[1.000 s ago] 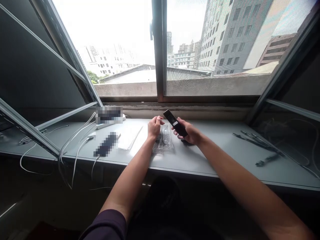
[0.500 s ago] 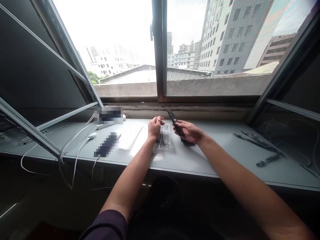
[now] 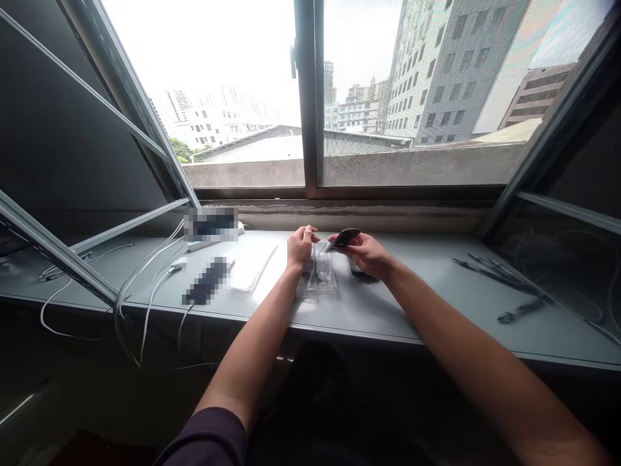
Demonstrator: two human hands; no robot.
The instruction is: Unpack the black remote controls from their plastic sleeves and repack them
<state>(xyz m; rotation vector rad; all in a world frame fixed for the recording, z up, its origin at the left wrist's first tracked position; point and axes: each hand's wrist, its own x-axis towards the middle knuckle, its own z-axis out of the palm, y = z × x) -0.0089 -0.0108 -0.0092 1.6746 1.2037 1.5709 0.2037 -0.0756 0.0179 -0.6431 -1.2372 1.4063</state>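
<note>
My right hand grips a black remote control above the desk, its body tilted and seen foreshortened. Beneath that hand a second dark object with small buttons lies on the desk, partly covered by the fingers. My left hand is curled closed with thumb and fingers together; what it holds, if anything, is hidden. Clear plastic bags with something greyish inside lie beside my left hand, between the two hands.
White sheets or flat bags lie left of my left arm. A blurred-out phone-like object, a power strip and white cables are farther left. Several dark cables or thin tools lie at right. A window borders the desk's back.
My right hand has turned the remote control from upright and slanting to nearly edge-on, its far end swinging round. The left hand has stayed in place.
</note>
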